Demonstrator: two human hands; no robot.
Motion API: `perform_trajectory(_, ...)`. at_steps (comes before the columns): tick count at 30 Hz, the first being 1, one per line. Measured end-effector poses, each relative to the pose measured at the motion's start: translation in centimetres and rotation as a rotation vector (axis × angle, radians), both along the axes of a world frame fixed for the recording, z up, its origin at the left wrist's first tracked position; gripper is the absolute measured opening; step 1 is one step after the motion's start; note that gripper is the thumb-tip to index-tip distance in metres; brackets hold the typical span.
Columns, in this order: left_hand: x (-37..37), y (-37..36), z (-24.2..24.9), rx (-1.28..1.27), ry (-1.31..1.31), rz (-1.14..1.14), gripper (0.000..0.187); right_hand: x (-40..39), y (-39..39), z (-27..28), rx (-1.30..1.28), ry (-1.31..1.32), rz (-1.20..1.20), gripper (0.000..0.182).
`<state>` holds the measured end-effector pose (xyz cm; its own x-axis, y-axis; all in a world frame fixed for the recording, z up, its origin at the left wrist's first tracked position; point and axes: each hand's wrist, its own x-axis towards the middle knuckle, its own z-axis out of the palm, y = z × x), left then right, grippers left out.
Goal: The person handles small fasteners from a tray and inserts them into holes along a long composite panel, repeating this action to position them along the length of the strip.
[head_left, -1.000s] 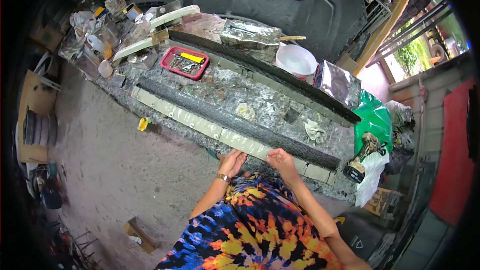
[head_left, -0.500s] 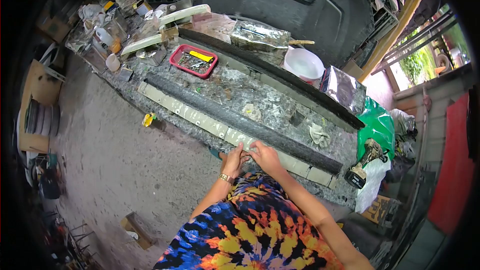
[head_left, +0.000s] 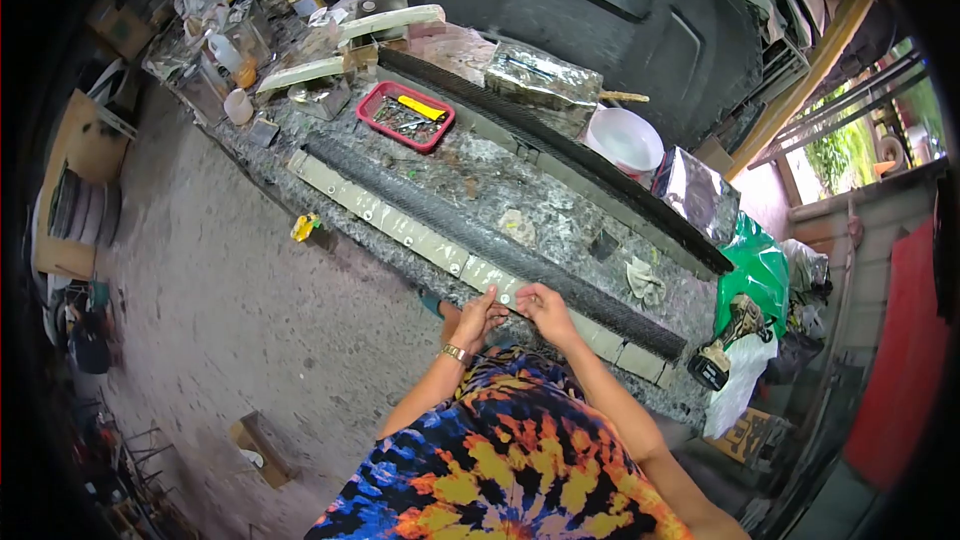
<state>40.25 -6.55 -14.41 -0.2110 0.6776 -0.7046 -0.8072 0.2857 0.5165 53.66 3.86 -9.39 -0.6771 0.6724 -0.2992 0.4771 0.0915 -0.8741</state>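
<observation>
A long dark textured strip with a light flange (head_left: 412,234) lies diagonally along the bench's near edge; round marks or holes dot the flange. At that flange's near edge is my left hand (head_left: 480,320), its fingers drawn together; what they hold, if anything, is too small to tell. Just to its right, my right hand (head_left: 546,311) has its fingertips pinched over the flange beside a round mark. Any small thing between those fingertips is hidden. A similar long dark piece (head_left: 600,183) lies farther back on the bench.
A red tray (head_left: 433,147) holds small parts and a yellow-handled tool. Behind are a white bowl (head_left: 625,140) and a foil-wrapped block (head_left: 545,75). A crumpled cloth (head_left: 645,282) lies beyond the strip. At right are a cordless drill (head_left: 742,320) and a green bag (head_left: 752,270).
My right hand has moved a little to the right, widening the gap from my left hand and uncovering a round mark on the flange. The whole view has shifted slightly.
</observation>
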Motion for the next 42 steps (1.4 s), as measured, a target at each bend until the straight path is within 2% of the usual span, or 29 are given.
perform_trajectory(2, 0.0, 0.1, -0.1, 0.003, 0.002, -0.005, 0.037, 1.0, 0.7, -0.8, -0.455, 0.188, -0.171, 0.016)
perform_trajectory(6, 0.0, 0.0, -0.1, -0.002, -0.006, -0.015, 0.037, 1.5, 1.1, 0.4, -0.573, 0.195, -0.271, 0.014)
perform_trajectory(9, -0.1, 0.0, 0.0, -0.003, -0.009, -0.018, 0.037, 1.5, 1.6, 0.6, -0.509, 0.049, -0.161, 0.013)
perform_trajectory(13, 0.0, -0.1, -0.2, 0.001, -0.001, -0.028, 0.037, 0.5, 1.3, -0.3, -0.481, 0.123, -0.225, 0.012)
perform_trajectory(16, 0.1, 0.0, -0.4, -0.004, 0.012, -0.028, 0.038, -0.3, 1.1, 0.7, -0.407, 0.222, -0.148, 0.012)
perform_trajectory(18, 0.0, 0.0, -0.4, 0.004, 0.021, -0.034, 0.038, -0.7, 0.8, 2.3, -0.109, 0.09, -0.002, 0.011)
perform_trajectory(22, 0.0, 0.0, -0.5, 0.011, 0.037, -0.047, 0.038, -1.5, 1.0, 2.7, 0.043, -0.049, 0.088, 0.011)
perform_trajectory(24, 0.1, 0.0, -0.6, 0.027, 0.045, -0.046, 0.037, -1.9, 0.8, 2.5, 0.349, -0.072, 0.247, 0.014)
perform_trajectory(25, 0.0, 0.1, -0.5, 0.042, 0.053, -0.046, 0.037, -2.1, 0.9, 2.5, 0.378, -0.091, 0.345, 0.016)
perform_trajectory(30, 0.0, -0.2, -1.1, 0.043, 0.047, -0.03, 0.033, -3.4, 0.4, 2.3, 0.507, -0.127, 0.498, 0.012)
perform_trajectory(32, 0.0, -0.2, -1.9, 0.046, 0.054, -0.044, 0.031, -3.7, 0.3, 3.0, 0.733, -0.154, 0.666, 0.014)
perform_trajectory(37, 0.1, 0.0, -1.0, 0.074, 0.041, -0.023, 0.029, -3.9, 0.7, 3.1, 0.721, -0.22, 0.67, 0.015)
perform_trajectory(39, 0.1, -0.2, -0.9, 0.075, 0.029, -0.012, 0.036, -3.9, 0.8, 2.8, 0.708, -0.244, 0.663, 0.014)
perform_trajectory(42, -0.2, -0.3, -1.0, 0.119, -0.025, -0.032, 0.036, -3.8, 0.9, 2.0, 0.821, -0.213, 0.63, 0.013)
